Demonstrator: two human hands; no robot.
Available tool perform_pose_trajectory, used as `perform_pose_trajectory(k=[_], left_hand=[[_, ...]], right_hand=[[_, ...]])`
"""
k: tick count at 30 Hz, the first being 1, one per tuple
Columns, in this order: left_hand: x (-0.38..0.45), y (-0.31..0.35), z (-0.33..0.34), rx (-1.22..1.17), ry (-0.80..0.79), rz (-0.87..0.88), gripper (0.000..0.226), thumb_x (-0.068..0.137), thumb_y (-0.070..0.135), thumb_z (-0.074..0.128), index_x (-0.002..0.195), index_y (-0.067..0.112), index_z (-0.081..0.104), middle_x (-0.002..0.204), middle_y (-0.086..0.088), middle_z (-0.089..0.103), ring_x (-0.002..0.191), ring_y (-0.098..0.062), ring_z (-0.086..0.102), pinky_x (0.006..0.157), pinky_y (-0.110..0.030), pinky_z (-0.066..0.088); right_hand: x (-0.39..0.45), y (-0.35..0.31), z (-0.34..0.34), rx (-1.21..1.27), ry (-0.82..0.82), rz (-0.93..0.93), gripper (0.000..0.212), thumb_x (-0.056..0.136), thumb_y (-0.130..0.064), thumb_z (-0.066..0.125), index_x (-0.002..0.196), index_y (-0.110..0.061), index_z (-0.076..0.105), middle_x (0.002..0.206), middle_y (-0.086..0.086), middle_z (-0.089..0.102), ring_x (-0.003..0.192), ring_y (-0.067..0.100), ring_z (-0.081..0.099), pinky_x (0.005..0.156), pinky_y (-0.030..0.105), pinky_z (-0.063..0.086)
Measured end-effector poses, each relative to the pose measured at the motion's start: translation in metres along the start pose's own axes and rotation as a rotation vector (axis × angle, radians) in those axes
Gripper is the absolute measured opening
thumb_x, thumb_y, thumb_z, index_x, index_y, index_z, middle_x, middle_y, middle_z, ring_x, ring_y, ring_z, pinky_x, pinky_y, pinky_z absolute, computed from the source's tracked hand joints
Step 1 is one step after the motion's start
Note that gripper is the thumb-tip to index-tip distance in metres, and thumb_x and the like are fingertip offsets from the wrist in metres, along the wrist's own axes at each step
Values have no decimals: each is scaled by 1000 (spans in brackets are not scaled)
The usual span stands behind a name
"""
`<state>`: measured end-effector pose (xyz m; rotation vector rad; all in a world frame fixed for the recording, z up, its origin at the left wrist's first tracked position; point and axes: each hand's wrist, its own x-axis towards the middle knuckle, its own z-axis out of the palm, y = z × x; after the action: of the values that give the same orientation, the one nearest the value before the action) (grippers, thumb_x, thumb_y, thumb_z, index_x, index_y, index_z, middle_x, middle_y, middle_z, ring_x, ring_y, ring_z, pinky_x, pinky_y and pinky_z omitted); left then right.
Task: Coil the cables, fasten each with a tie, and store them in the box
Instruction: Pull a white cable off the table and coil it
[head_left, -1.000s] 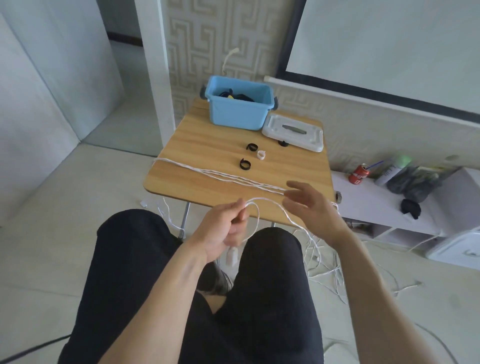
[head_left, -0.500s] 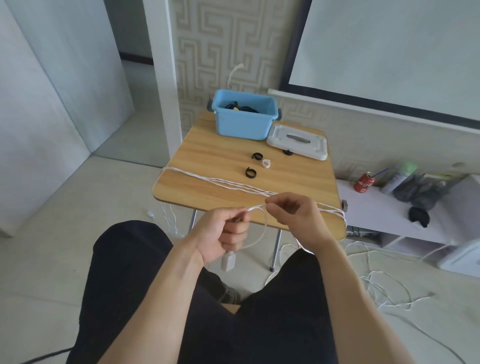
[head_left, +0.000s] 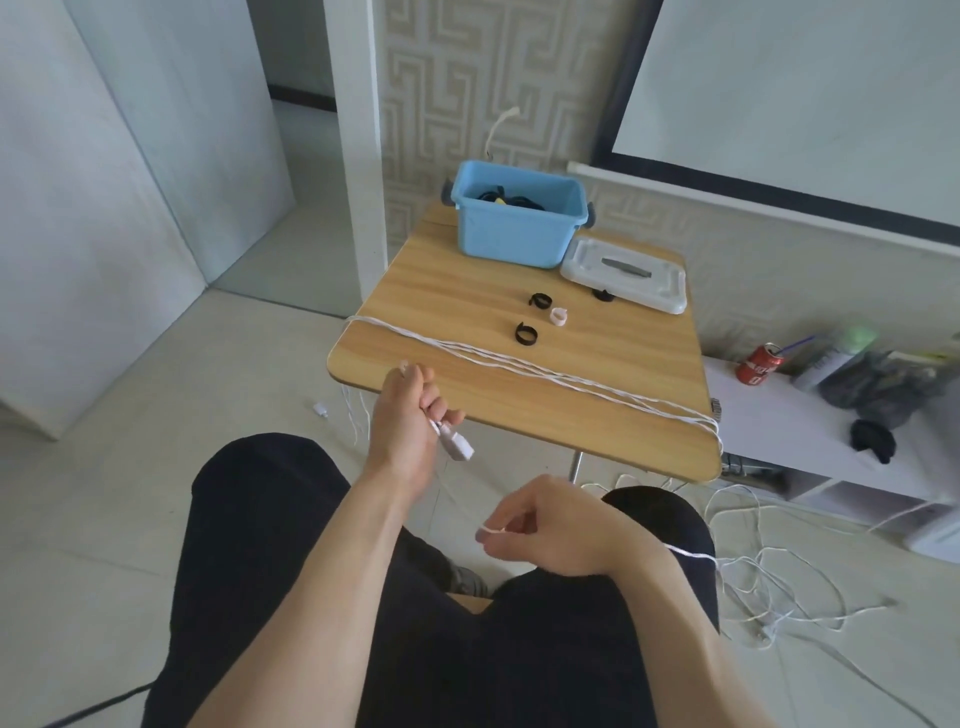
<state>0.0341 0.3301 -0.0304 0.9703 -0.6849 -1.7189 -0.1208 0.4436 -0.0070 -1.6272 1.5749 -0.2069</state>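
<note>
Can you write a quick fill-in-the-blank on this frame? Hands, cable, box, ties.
1. The left hand grips the white cable near its ____, which hangs below the fingers.
2. The lid lies on the table to the ____ of the blue box.
3. Between the box and the cable strands lie three black ties and one ____ tie.
4. The right hand pinches the cable above the person's ____.

Missing: plug; right; pink; lap

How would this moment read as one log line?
step: coiling | left hand: holds cable plug end | right hand: pinches cable | box: open
</note>
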Motion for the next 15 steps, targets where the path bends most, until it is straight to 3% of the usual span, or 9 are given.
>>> perform_pose_trajectory(k=[3, 5, 7, 10, 13, 15], left_hand=[[-8, -9, 3, 366, -193, -54, 35, 103, 16, 38, 68, 14, 42, 59, 4, 40, 60, -15, 38, 78, -39, 49], [-16, -7, 3, 661, -394, -128, 37, 103, 20, 41, 72, 4, 51, 64, -2, 51, 67, -19, 49, 78, -35, 48], [-24, -5, 4, 816, -586, -245, 39, 106, 27, 41, 80, 4, 58, 73, -8, 63, 71, -22, 59, 74, -31, 49], [-28, -6, 8, 600, -683, -373, 33, 105, 18, 42, 80, 8, 60, 68, -12, 60, 53, -23, 51, 59, -34, 44], [-22, -7, 5, 337, -681, -484, 35, 98, 16, 38, 77, 6, 63, 51, -1, 39, 44, -14, 23, 47, -29, 22], [-17, -5, -1, 223, -751, -537, 38, 98, 23, 35, 76, 9, 63, 49, 5, 29, 44, -12, 15, 43, -26, 16]], right_hand=[[-8, -19, -14, 30, 71, -92, 16, 94, -33, 69, 99, -23, 81, 78, -11, 73, 65, 13, 60, 63, 24, 48], [-7, -23, -27, 112, 298, -162, 10, 93, -27, 72, 94, -21, 80, 72, -14, 71, 58, 12, 56, 57, 23, 45], [0, -17, -40, 191, 474, -181, 4, 89, -24, 77, 88, -21, 79, 74, -16, 72, 61, 7, 62, 60, 19, 49], [14, 1, -49, 375, 574, -157, 11, 79, -20, 86, 79, -14, 77, 73, -6, 75, 65, 8, 65, 65, 20, 51], [24, 22, -45, 505, 677, -117, 18, 76, -22, 88, 74, -12, 74, 64, -7, 70, 57, 4, 56, 57, 16, 43], [28, 31, -37, 519, 687, -66, 21, 78, -31, 86, 72, -15, 73, 60, -8, 67, 53, 5, 51, 52, 16, 40]])
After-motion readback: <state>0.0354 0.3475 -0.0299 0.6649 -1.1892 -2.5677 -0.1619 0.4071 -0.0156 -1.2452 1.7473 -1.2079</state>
